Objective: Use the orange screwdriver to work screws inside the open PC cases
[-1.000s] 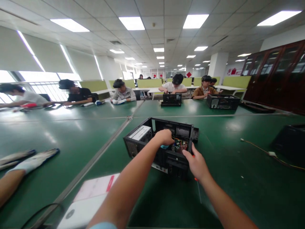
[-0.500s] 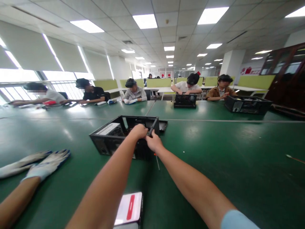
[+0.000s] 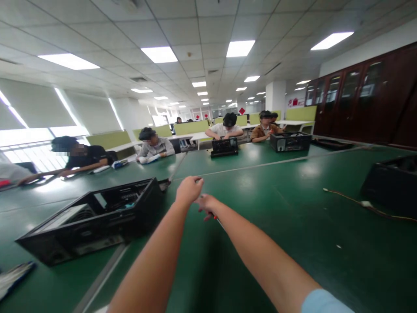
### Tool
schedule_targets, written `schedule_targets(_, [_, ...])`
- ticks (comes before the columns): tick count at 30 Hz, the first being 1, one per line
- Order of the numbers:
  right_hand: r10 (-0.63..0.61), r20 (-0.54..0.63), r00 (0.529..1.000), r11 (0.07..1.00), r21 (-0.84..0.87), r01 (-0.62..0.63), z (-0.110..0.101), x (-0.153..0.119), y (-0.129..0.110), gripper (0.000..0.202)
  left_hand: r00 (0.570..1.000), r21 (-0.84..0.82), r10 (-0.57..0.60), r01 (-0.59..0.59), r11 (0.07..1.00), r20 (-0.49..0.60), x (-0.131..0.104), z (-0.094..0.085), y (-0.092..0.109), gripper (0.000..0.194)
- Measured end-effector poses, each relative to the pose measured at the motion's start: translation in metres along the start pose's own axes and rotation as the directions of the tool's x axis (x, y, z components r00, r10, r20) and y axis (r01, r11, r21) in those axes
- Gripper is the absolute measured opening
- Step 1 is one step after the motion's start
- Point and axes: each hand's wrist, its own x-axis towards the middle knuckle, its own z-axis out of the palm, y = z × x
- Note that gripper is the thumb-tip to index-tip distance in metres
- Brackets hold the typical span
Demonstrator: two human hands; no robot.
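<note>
My left hand (image 3: 189, 190) is raised over the green table, fingers curled. Whether anything sits between its fingertips I cannot make out. Just beside and below it is my right hand (image 3: 207, 206), closed around a screwdriver (image 3: 215, 217). Only the screwdriver's orange part and a bit of thin metal shaft show, pointing back along my forearm. To the left of both hands lies an open black computer case (image 3: 97, 237) on its side, with a fan and a pale power supply inside. Neither hand touches the case.
A thin cable (image 3: 347, 198) with a white connector lies at the right, near another dark case (image 3: 391, 184). Several people sit across the table (image 3: 270, 191); cases (image 3: 289, 142) stand before two of them. Part of a glove (image 3: 14, 278) is at the lower left.
Both hands have left the computer case's right corner and moved clear of it. The view has turned right, so the case now appears further left. The screwdriver has stayed in my right hand.
</note>
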Motion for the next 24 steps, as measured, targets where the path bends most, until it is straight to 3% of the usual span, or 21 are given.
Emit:
schedule_targets(4, [0.148,0.062,0.987,0.989,-0.042,-0.145,-0.083,-0.089,0.039,0.02,0.995,-0.191,0.07,-0.082,0.978,-0.065,-0.071,0.09,0.043,0.04])
schedule_targets(6, [0.213,0.127,0.969,0.977,-0.021,-0.212,-0.119,-0.132,0.06,0.015,0.996,-0.278,0.082,-0.092,0.956,-0.047,-0.109,0.126,0.054,0.038])
schedule_targets(8, [0.219,0.148,0.964,0.973,0.045,-0.228,-0.147,-0.164,0.074,0.019,0.994,-0.353,0.104,-0.102,0.93,-0.015,-0.135,0.148,0.06,0.037])
schedule_targets(10, [0.157,0.121,0.98,0.971,0.16,-0.175,-0.164,-0.182,0.082,0.024,0.992,-0.41,0.124,-0.111,0.905,0.006,-0.15,0.158,0.063,0.041])
schedule_targets(13, [0.019,0.045,0.999,0.927,0.372,-0.035,-0.172,-0.191,0.088,0.034,0.978,-0.497,0.2,-0.144,0.856,0.06,-0.159,0.157,0.066,0.054])
schedule_targets(16, [-0.046,-0.035,0.998,0.843,0.535,0.057,-0.167,-0.192,0.097,0.044,0.925,-0.526,0.359,-0.244,0.815,0.127,-0.166,0.152,0.071,0.071])
schedule_targets(19, [-0.067,-0.141,0.988,0.758,0.637,0.142,-0.162,-0.191,0.105,0.042,0.863,-0.474,0.472,-0.346,0.81,0.177,-0.169,0.152,0.079,0.084])
schedule_targets(21, [-0.08,-0.24,0.967,0.71,0.668,0.224,-0.159,-0.188,0.109,0.032,0.841,-0.453,0.506,-0.381,0.806,0.192,-0.168,0.156,0.086,0.086])
schedule_targets(24, [-0.082,-0.353,0.932,0.696,0.649,0.307,-0.154,-0.178,0.116,0.026,0.837,-0.494,0.531,-0.409,0.767,0.132,-0.165,0.165,0.092,0.071])
